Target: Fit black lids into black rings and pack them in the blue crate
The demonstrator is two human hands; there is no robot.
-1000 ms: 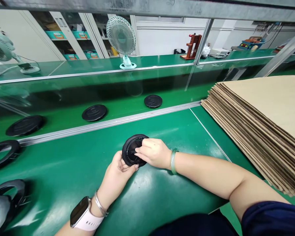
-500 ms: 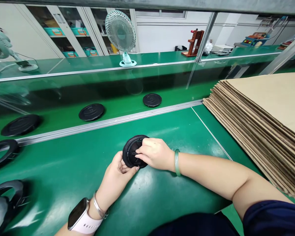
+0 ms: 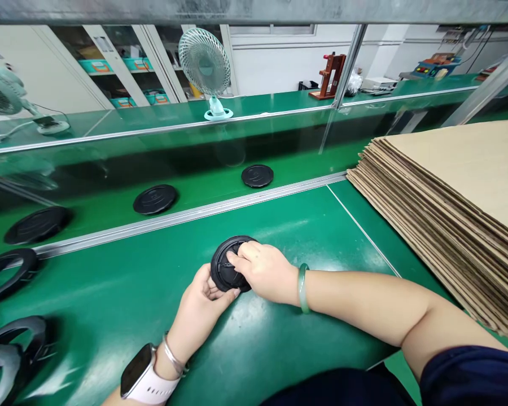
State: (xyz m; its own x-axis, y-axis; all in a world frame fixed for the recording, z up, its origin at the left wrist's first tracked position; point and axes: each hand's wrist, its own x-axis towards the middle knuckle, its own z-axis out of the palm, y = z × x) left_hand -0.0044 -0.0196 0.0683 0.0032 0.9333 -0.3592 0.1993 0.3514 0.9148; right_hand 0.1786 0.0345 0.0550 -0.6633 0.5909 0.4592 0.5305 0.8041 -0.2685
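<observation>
A round black plastic part (image 3: 222, 265) stands tilted on the green bench (image 3: 279, 225) in front of me. My left hand (image 3: 201, 304) cups its lower edge from below, fingers curled around the rim. From the right, my right hand (image 3: 260, 270) lies over its face, fingertips pinched at the centre of the part. A smartwatch and bangle are on my left wrist, a green bangle on my right.
Three black discs (image 3: 154, 199) (image 3: 257, 175) (image 3: 36, 224) lie on the conveyor behind a metal rail. Black ring parts (image 3: 6, 269) sit at the left edge. A tall stack of flat cardboard (image 3: 457, 197) fills the right side. Small fans (image 3: 205, 62) stand on the far shelf.
My right fingertips have shifted slightly left across the part's face. The discs on the conveyor have drifted a little to the left. Both hands stay on the part.
</observation>
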